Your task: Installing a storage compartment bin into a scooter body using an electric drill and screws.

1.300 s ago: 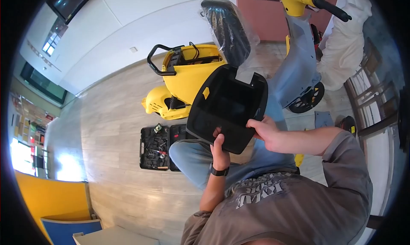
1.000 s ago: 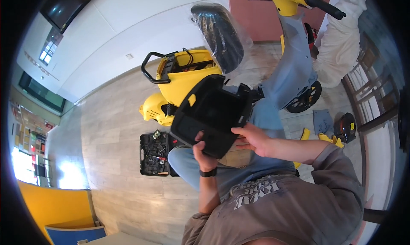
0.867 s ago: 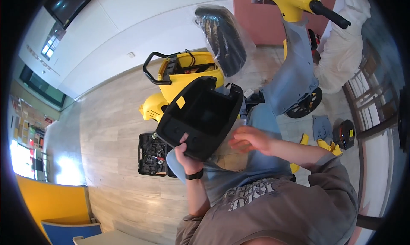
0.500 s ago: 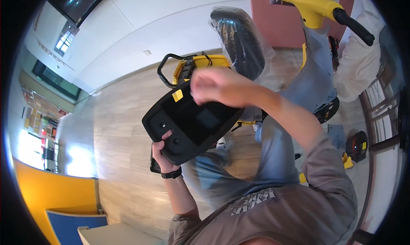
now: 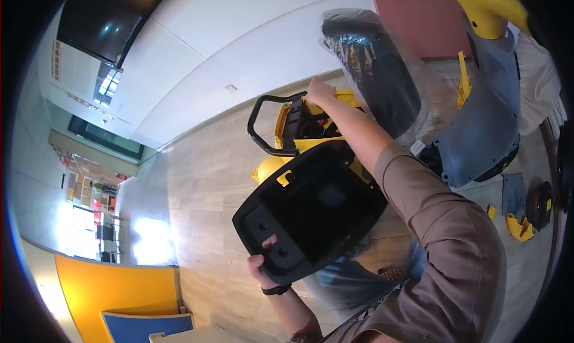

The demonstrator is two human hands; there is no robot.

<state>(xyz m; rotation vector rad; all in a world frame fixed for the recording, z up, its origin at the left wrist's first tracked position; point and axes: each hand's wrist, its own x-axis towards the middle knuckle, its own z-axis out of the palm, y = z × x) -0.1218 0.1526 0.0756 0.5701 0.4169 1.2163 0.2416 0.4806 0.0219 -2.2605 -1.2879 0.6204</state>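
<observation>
Left hand grips the large black moulded plastic panel at its 7 o'clock corner; right hand rests fingers-closed on the yellow scooter frame at 12 o'clock; single-handed hold risks dropping the panel

Panel before the scooter body; wrapped seat right (grey fairing beyond)

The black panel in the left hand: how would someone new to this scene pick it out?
Start at the yellow scooter body mid-frame. Just below it, the left hand grips the black panel by its lower edge. It is broad, flat and matte, unlike the plastic-wrapped seat above.
</observation>
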